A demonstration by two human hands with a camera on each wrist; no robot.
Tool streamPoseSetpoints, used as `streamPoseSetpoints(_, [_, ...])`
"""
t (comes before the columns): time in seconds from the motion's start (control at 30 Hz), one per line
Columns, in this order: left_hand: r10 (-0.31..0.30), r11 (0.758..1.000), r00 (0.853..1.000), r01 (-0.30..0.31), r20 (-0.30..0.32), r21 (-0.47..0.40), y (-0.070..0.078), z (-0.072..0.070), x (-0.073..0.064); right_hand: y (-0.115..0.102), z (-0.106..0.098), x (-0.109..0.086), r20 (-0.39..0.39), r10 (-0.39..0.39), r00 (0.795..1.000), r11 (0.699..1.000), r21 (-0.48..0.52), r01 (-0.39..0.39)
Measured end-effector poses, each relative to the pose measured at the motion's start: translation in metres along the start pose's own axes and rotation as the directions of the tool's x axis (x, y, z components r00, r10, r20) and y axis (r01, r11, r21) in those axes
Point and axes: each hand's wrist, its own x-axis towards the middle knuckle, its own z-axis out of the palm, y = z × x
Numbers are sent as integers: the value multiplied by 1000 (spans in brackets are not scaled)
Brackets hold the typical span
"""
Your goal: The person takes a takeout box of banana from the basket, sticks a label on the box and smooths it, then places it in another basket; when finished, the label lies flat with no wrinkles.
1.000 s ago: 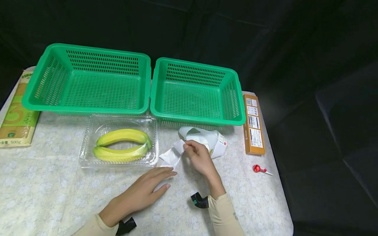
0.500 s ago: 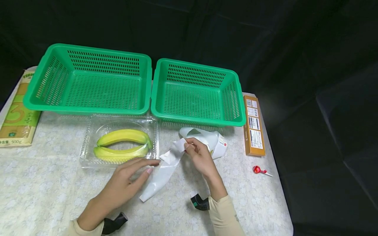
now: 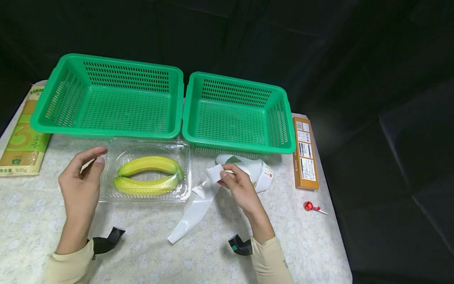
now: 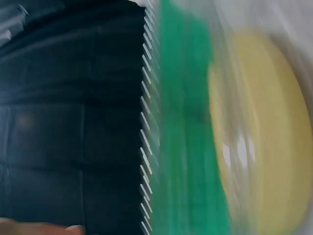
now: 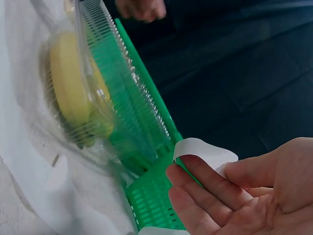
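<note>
My right hand [image 3: 242, 189] pinches the end of a white glossy strip [image 3: 193, 213] between thumb and fingers. The strip trails down and left across the table; in the right wrist view its white end [image 5: 203, 152] curls over the fingertips. My left hand [image 3: 80, 185] is at the left edge of a clear plastic box [image 3: 184, 189], fingers bent and thumb apart from them, holding nothing visible. Two yellow-green bananas [image 3: 149, 162] show through the box. Behind the right hand lies a white wrapping [image 3: 264, 177] with a printed label, partly hidden by the fingers.
Two green perforated baskets [image 3: 237, 148] stand side by side at the back. A green and tan packet [image 3: 23, 142] lies at the far left. On the right are an orange box [image 3: 306, 157] and a red-wrapped lollipop [image 3: 308, 206] near the table edge.
My left hand has moved from the strip leftward and up to the left edge of the plastic box. The strip has come to lie stretched out; the right hand keeps its pinch, nearly still.
</note>
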Motion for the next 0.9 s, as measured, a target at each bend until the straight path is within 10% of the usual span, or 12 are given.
streamPoseSetpoints(0.17, [-203, 940, 968, 151, 149, 305, -12, -14, 12, -6, 2, -2, 33, -9, 999, 1000, 24, 9])
streamPoseSetpoints(0.37, [-263, 918, 899, 120, 351, 379, -27, -22, 14, -13, 6, -1, 38, -9, 999, 1000, 22, 8])
streamPoseSetpoints(0.9, [-352, 896, 830, 165, 433, 413, -32, -8, 11, -40, 17, 20, 77, -116, 990, 993, -14, 117])
